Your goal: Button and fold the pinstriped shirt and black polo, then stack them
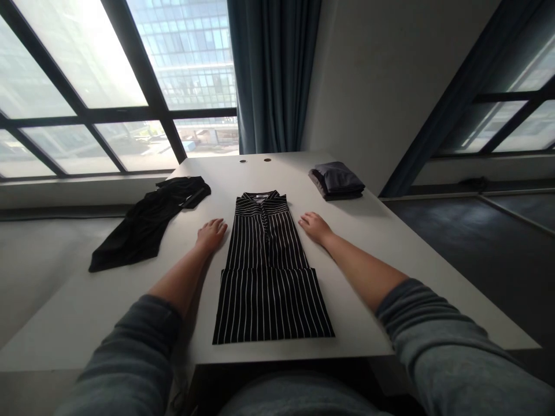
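Note:
A black garment with thin white stripes (269, 271) lies flat in the middle of the white table (368, 231), collar at the far end, its sides folded in to a narrow shape. My left hand (211, 234) rests palm down on the table at the garment's left edge, fingers stretched out. My right hand (315, 226) lies flat at the right edge, fingers also extended. Neither hand holds anything.
A crumpled black garment (147, 222) hangs over the table's left edge. A folded dark grey cloth (337, 180) sits at the far right corner. Windows and a dark curtain (273, 75) stand behind the table. Dark floor lies to the right.

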Motion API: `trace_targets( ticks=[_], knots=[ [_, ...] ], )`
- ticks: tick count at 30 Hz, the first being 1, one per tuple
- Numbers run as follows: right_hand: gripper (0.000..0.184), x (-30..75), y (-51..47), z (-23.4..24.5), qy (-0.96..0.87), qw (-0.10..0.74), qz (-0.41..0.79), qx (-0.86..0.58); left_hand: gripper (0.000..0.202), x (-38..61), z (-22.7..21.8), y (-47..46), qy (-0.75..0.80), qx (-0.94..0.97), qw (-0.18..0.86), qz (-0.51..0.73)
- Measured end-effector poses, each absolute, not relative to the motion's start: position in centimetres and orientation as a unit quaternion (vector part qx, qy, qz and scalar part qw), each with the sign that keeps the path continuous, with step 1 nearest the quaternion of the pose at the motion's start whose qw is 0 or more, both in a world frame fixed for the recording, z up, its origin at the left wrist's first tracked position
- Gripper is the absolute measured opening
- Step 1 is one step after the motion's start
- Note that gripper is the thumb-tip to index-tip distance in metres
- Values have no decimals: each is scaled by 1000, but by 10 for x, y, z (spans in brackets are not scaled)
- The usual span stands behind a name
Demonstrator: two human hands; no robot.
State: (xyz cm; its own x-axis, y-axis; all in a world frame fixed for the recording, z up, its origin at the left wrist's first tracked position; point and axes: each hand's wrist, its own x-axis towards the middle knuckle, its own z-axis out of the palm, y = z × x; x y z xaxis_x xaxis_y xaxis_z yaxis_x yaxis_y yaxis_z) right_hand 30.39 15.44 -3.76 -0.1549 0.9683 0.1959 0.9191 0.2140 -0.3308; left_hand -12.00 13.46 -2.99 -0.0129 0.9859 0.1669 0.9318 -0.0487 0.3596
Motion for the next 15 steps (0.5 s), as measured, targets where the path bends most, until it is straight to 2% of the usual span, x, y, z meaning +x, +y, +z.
trace_targets(
  ticks=[9,15],
  knots=[
    [60,274,258,-51,-768,154,98,-614,53,-99,-37,231,652,735,62,172],
    [62,275,299,-55,-755,179,122,-619,52,-100,-41,269,638,738,79,204]
  ],
)
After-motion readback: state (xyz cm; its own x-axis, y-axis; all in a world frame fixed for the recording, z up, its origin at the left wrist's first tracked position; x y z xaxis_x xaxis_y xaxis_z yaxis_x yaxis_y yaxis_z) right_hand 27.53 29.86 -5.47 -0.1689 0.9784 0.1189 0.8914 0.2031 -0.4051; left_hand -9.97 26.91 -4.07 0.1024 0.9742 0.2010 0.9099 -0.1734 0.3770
